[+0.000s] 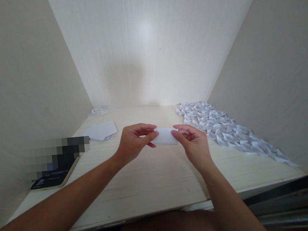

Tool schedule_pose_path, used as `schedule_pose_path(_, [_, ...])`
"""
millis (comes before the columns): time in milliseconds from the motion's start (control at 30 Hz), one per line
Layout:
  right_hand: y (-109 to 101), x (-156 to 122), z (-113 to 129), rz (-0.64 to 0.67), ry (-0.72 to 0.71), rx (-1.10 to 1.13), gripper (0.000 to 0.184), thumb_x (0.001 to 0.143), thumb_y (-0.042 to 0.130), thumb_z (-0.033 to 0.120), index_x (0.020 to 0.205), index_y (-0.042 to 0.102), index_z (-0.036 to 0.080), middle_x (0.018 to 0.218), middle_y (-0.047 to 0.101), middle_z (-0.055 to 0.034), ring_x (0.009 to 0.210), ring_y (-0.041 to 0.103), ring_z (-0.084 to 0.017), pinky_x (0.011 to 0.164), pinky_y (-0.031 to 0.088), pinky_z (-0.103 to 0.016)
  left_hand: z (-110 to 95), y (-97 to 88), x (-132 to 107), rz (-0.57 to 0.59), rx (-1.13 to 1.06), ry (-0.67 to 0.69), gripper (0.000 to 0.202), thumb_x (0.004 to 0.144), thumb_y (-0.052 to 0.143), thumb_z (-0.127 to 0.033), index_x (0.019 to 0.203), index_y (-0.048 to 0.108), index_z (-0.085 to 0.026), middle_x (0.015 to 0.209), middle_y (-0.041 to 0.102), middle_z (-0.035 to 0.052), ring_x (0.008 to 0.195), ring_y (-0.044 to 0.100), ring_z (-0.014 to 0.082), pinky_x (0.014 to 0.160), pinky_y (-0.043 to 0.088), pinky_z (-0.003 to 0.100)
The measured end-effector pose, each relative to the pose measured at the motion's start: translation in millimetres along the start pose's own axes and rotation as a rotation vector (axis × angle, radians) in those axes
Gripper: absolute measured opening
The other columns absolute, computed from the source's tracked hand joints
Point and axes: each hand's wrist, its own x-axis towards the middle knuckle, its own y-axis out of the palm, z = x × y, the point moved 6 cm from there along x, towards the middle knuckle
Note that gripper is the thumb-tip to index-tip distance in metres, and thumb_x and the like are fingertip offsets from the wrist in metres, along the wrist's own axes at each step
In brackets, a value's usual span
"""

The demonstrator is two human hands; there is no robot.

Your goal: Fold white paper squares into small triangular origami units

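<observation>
Paper slip (165,136) (smooth, oblong) between left hand (135,143) and right hand (195,142)

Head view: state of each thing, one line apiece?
Left hand: pinching the paper piece's left end
Right hand: pinching its right end
Paper piece: held between both hands
Folded papers: heaped, right side
Paper sheets: loosely stacked
Paper scraps: scattered, back-left
Phone: partly pixelated, screen state unclear
</observation>
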Motion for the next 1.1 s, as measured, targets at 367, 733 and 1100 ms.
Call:
schedule_pose_path(367, [-2,1,0,-0.015,-0.033,-0.024,0.025,0.071,0.084,0.038,0.089,0.078,0.022,0.069,0.073,-0.0010,0.063,0.064,-0.015,0.060,0.051,-0.029,0,0.5,0,0.005,0.025,0.020,0.016,0.067,0.086,-0.019,0.081,0.080,-0.013,0.073,0.077,0.0040,0.054,0.070,0.0143,0.047,0.065,0.024])
schedule_pose_path(733, [9,-3,-10,0.224,0.039,-0.269,0.026,0.081,0.074,0.046,0.083,0.077,0.020,0.068,0.070,-0.0026,0.057,0.054,-0.014,0.051,0.040,-0.026,11,5.5,-1,0.152,0.065,-0.073,0.018,0.067,0.085,-0.021,0.082,0.078,-0.012,0.067,0.075,0.0037,0.052,0.068,0.0140,0.048,0.063,0.024])
schedule_pose_path(1100, [28,-15,-2,0.449,-0.064,-0.542,0.026,0.094,0.059,0.036,0.080,0.074,0.020,0.069,0.068,-0.0002,0.063,0.055,-0.015,0.057,0.038,-0.026,12,2.9,-2,0.210,0.303,-0.008,0.014,0.072,0.083,-0.027,0.082,0.081,-0.018,0.070,0.075,0.0062,0.062,0.068,0.0162,0.054,0.054,0.024])
